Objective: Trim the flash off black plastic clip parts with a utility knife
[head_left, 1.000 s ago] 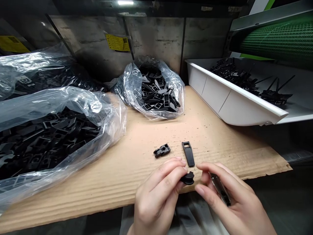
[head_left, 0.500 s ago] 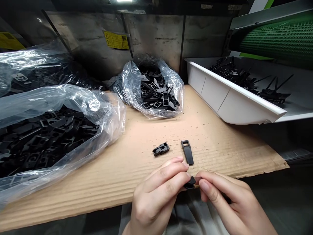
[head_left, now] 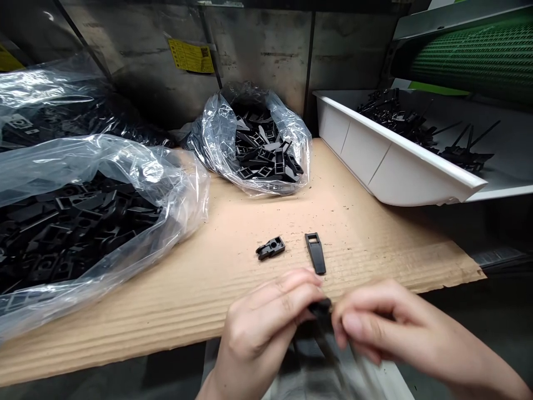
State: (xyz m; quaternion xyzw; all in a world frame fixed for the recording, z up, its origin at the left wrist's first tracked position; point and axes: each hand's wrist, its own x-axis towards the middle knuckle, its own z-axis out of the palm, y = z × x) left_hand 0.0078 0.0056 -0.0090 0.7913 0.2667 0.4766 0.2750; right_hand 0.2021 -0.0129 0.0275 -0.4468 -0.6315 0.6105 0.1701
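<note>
My left hand (head_left: pixel 266 322) and my right hand (head_left: pixel 387 328) meet at the near edge of the cardboard sheet (head_left: pixel 233 266). Both pinch a small black plastic part (head_left: pixel 320 307) between fingertips; most of it is hidden and the right hand is slightly blurred. A little beyond the fingers, two loose black pieces lie on the cardboard: a short clip-like piece (head_left: pixel 270 248) on the left and a flat slotted strip (head_left: pixel 315 253) on the right.
A large clear bag of black parts (head_left: pixel 83 216) fills the left. A smaller open bag of black parts (head_left: pixel 260 147) sits at the back centre. A white tray (head_left: pixel 391 161) with black parts stands at right, under a green conveyor (head_left: pixel 470 61).
My hands have closed together on the small black part. The long piece seen in my right hand a second ago no longer shows. The view has tilted slightly.
</note>
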